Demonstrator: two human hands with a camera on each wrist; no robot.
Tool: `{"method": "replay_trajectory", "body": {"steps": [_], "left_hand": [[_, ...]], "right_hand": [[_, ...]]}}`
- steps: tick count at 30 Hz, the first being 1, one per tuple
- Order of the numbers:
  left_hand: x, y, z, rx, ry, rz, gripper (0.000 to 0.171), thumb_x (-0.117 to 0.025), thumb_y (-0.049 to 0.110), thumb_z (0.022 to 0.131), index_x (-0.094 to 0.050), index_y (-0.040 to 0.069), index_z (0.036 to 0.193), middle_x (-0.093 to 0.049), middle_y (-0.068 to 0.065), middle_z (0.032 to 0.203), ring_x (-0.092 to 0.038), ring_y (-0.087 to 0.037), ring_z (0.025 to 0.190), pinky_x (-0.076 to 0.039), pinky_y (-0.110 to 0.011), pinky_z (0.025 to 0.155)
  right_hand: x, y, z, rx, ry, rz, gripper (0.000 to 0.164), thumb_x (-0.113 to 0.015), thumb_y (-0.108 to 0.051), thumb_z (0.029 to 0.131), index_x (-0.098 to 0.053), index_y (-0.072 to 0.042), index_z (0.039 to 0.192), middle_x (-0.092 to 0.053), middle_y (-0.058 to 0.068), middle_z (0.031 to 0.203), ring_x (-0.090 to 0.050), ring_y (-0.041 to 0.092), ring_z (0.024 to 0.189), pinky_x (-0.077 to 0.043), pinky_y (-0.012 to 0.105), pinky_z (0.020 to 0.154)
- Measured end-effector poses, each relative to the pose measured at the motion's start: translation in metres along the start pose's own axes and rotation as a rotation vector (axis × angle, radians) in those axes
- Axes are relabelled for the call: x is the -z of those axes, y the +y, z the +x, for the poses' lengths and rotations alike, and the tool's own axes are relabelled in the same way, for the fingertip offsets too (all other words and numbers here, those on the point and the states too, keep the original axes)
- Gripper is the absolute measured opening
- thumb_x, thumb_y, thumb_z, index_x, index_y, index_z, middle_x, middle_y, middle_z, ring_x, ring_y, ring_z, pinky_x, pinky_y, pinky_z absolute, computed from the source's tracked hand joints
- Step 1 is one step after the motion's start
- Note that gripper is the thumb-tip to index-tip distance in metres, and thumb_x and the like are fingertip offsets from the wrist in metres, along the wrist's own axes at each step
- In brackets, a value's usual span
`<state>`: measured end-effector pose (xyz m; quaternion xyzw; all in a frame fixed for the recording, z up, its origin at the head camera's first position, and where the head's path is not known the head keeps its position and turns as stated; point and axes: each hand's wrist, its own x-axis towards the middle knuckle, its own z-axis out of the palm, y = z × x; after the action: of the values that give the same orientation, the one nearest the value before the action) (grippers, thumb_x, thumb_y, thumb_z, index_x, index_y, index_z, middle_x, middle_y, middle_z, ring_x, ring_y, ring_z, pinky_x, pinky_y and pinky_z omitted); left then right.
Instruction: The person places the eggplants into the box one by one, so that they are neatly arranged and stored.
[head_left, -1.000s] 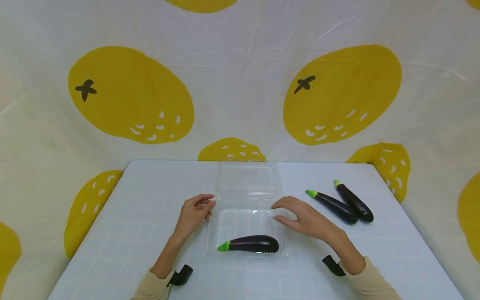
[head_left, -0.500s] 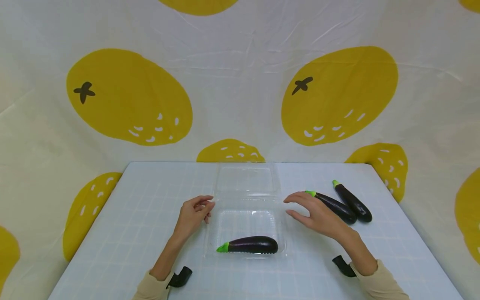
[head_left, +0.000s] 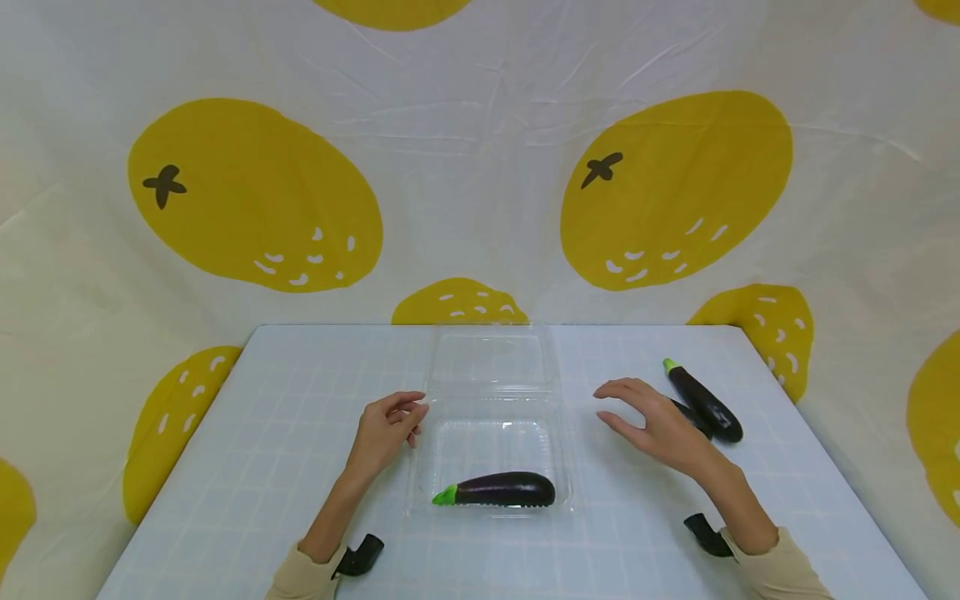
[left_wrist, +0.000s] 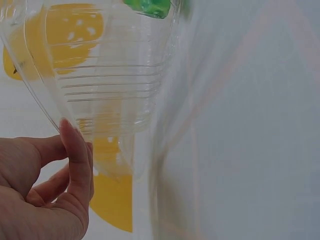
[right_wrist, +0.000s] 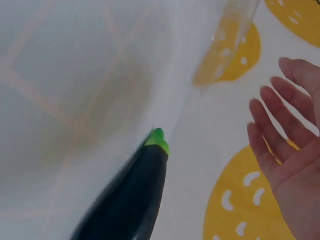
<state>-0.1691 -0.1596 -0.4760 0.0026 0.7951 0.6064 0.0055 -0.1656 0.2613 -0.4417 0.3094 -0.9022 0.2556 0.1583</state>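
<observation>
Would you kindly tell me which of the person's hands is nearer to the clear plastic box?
Left. The left hand is at the left edge of the clear plastic box; the right hand is out to its right, clearly apart.

The left grip bends its fingers inward, thumb and index tips close together; its forearm slopes back and outward to the left. Well apart, on its right, the right grip curves loosely, thumb parted from the gently bent fingers; its forearm slants back and outward to the right.
</observation>
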Motion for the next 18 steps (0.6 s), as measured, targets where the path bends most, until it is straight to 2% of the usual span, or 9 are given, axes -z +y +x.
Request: {"method": "replay_trajectory", "body": {"steps": [4, 11, 14, 18], "left_hand": [[0.0, -0.001, 0.0, -0.003, 0.0, 0.003, 0.032, -0.073, 0.015, 0.097, -0.069, -0.002, 0.125, -0.069, -0.022, 0.099, -0.061, -0.019, 0.059, -0.053, -0.023, 0.056], [0.0, 0.0, -0.001, 0.005, 0.006, 0.006, 0.034, -0.074, 0.017, 0.097, -0.069, -0.001, 0.125, -0.069, -0.018, 0.098, -0.061, -0.019, 0.059, -0.053, -0.023, 0.057], [0.0, 0.0, -0.001, 0.004, 0.003, -0.005, 0.033, -0.074, 0.017, 0.097, -0.07, -0.001, 0.124, -0.069, -0.018, 0.099, -0.061, -0.019, 0.06, -0.053, -0.024, 0.057], [-0.001, 0.001, -0.001, 0.003, 0.0, -0.009, 0.033, -0.074, 0.017, 0.097, -0.07, -0.001, 0.124, -0.069, -0.02, 0.099, -0.061, -0.019, 0.059, -0.054, -0.024, 0.057]], "right_hand": [[0.001, 0.009, -0.005, 0.023, 0.057, 0.015, 0.04, -0.086, 0.001, 0.079, -0.073, -0.009, 0.115, -0.07, 0.006, 0.118, -0.064, 0.024, 0.109, -0.033, 0.003, 0.102], [0.002, 0.024, -0.013, 0.063, 0.136, 0.055, 0.042, -0.084, 0.009, 0.076, -0.072, -0.005, 0.114, -0.07, 0.011, 0.115, -0.065, 0.025, 0.105, -0.037, 0.005, 0.101], [0.002, 0.03, -0.017, 0.047, 0.152, 0.052, 0.041, -0.084, 0.009, 0.076, -0.072, -0.005, 0.113, -0.07, 0.011, 0.114, -0.064, 0.024, 0.104, -0.036, 0.005, 0.1], [0.004, 0.037, -0.026, -0.017, 0.155, 0.024, 0.04, -0.084, 0.008, 0.077, -0.072, -0.005, 0.113, -0.068, 0.011, 0.116, -0.06, 0.024, 0.106, -0.031, 0.005, 0.102]]}}
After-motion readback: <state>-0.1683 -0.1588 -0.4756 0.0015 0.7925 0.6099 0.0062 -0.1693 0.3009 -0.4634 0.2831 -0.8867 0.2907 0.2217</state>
